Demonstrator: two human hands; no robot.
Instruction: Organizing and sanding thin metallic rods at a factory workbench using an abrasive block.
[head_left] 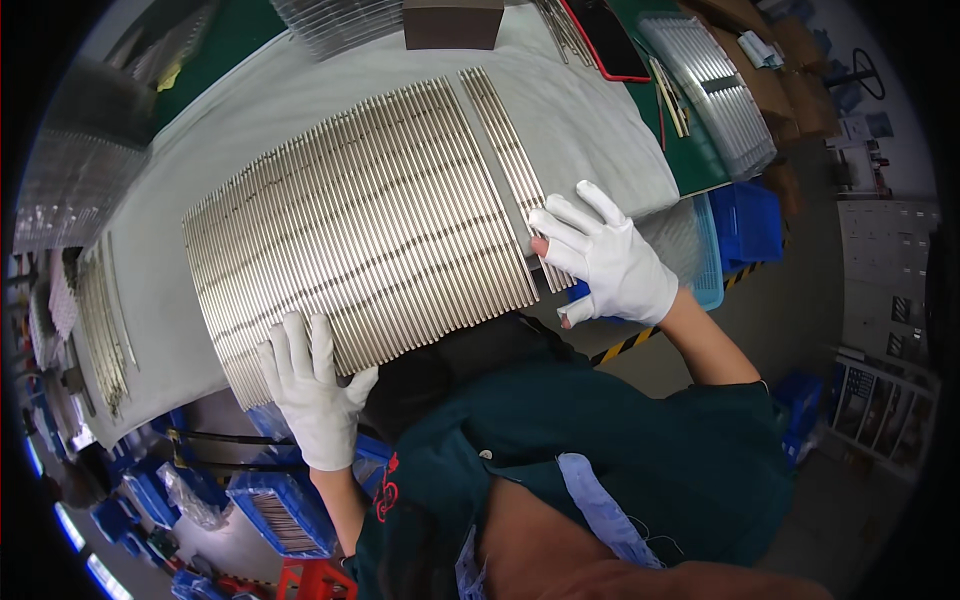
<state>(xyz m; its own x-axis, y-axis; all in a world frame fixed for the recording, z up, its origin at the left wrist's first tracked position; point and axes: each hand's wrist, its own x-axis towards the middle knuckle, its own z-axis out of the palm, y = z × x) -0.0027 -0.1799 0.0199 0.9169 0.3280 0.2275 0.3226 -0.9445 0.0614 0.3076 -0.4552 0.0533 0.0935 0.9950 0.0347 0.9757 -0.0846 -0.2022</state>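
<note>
A wide row of thin silver metal rods [360, 215] lies side by side on a white cloth [600, 130], with dark bands running across it. To its right, past a narrow gap, is a small group of similar rods [500, 130]. My left hand [315, 395], in a white glove, rests its outstretched fingers on the near edge of the wide row, toward the left. With fingers spread, my gloved right hand [620, 265] is at the near end of the small group; its fingertips overlap those rods. Bare fingertips show through the right glove.
A dark brown box [453, 25] and a red-edged phone [608, 42] lie at the far side. Clear ribbed plastic trays [715, 95] sit at far right, with more stacked trays [75, 190] at left. Loose rods [100, 325] lie at the left edge. Blue bins [745, 225] stand below the table.
</note>
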